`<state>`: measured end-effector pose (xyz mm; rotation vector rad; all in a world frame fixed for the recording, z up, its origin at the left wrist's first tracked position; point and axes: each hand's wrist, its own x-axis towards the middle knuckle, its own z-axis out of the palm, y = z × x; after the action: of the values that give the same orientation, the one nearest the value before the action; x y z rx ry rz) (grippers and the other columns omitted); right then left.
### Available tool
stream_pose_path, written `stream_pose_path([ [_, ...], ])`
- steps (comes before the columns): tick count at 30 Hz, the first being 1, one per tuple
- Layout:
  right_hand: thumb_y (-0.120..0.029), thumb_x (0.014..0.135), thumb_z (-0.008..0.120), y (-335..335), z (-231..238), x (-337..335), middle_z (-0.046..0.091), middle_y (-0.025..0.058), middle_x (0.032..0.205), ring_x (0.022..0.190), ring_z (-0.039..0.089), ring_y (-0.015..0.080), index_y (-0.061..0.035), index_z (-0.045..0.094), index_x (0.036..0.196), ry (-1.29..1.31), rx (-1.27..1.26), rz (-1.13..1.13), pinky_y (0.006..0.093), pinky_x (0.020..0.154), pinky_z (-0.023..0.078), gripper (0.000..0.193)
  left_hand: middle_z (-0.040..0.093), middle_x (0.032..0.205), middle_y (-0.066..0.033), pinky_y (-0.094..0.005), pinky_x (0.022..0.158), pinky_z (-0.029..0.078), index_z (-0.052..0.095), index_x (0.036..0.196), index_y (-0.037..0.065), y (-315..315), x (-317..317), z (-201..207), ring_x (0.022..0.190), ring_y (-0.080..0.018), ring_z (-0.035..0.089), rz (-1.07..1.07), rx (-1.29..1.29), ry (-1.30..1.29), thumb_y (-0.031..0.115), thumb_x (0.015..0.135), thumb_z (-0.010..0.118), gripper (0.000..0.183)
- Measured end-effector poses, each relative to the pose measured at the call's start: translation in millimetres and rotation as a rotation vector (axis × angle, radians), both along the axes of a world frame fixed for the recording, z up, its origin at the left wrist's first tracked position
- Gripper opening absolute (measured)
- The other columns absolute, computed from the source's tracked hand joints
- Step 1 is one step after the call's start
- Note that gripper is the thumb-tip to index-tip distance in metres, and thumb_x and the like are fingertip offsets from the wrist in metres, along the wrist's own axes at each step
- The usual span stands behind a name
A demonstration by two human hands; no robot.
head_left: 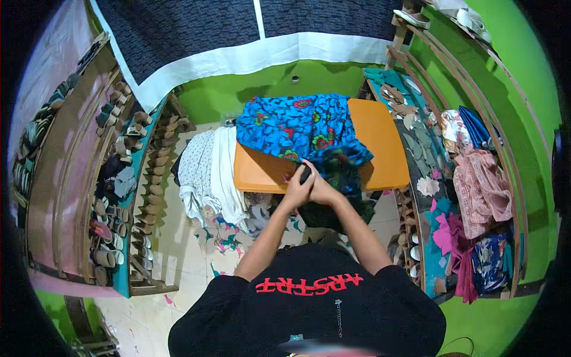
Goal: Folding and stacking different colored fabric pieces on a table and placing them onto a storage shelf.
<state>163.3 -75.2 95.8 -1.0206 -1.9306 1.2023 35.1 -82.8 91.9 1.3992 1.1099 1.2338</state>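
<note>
Black object (pixel 305 174), kind unclear from where I stand; head view: left hand (pixel 295 191) and right hand (pixel 321 191) are closed around it together, probably for steadiness; it sits near the front edge of the orange table (pixel 383 143); blue flowered cloth (pixel 291 128) lies spread on top, presumably for flat support.
</note>
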Motion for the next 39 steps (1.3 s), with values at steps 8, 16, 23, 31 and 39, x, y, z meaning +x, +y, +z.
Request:
stream_pose_path([
  [8, -0.004, 0.070, 0.052, 8, -1, 31, 0.056, 0.0057, 0.088, 0.083, 0.050, 0.0116, 0.0037, 0.052, 0.099, -0.031, -0.139, -0.136, 0.0256, 0.076, 0.040, 0.030, 0.051, 0.093, -0.0045, -0.0247, 0.070, 0.039, 0.052, 0.097, 0.008, 7, -62, -57, 0.084, -0.0133, 0.050, 0.089, -0.348, -0.514, 0.041, 0.084, 0.045, 0.036],
  [16, -0.008, 0.072, 0.057, 44, 25, 51, 0.054, 0.0051, 0.097, 0.088, 0.048, 0.0130, 0.0035, 0.049, 0.109, 0.052, -0.412, 0.234, 0.0253, 0.080, 0.037, 0.040, 0.040, 0.126, -0.0102, -0.0475, 0.097, 0.026, 0.037, 0.124, 0.009, 96, -49, -71, 0.115, -0.0302, 0.038, 0.052, -0.318, -1.242, 0.053, 0.081, 0.038, 0.061],
  [23, -0.008, 0.071, 0.057, 101, 46, 118, 0.054, 0.0042, 0.096, 0.090, 0.047, 0.0121, 0.0026, 0.051, 0.107, 0.014, -0.481, 0.221, 0.0246, 0.081, 0.036, 0.038, 0.031, 0.132, -0.0087, -0.0461, 0.099, 0.023, 0.031, 0.128, 0.010, 151, -61, -50, 0.119, -0.0299, 0.031, 0.439, -0.046, -1.480, 0.052, 0.079, 0.033, 0.064],
  [31, -0.020, 0.071, 0.063, 114, 60, 114, 0.044, 0.0127, 0.117, 0.109, 0.040, 0.0207, -0.0008, 0.046, 0.116, -0.125, -0.496, 0.406, 0.0301, 0.093, 0.029, 0.052, 0.030, 0.132, -0.0130, -0.0441, 0.099, 0.025, 0.031, 0.127, 0.004, 161, -33, -92, 0.118, -0.0317, 0.032, 0.275, 0.189, -1.423, 0.039, 0.085, 0.028, 0.054],
  [39, -0.016, 0.071, 0.061, 138, 7, 139, 0.052, 0.0126, 0.110, 0.102, 0.047, 0.0194, 0.0033, 0.045, 0.115, -0.053, -0.423, 0.163, 0.0284, 0.089, 0.034, 0.050, 0.040, 0.124, -0.0080, -0.0451, 0.095, 0.030, 0.038, 0.122, 0.009, 185, -59, -89, 0.112, -0.0283, 0.039, 0.640, -0.144, -1.181, 0.047, 0.081, 0.046, 0.056],
])
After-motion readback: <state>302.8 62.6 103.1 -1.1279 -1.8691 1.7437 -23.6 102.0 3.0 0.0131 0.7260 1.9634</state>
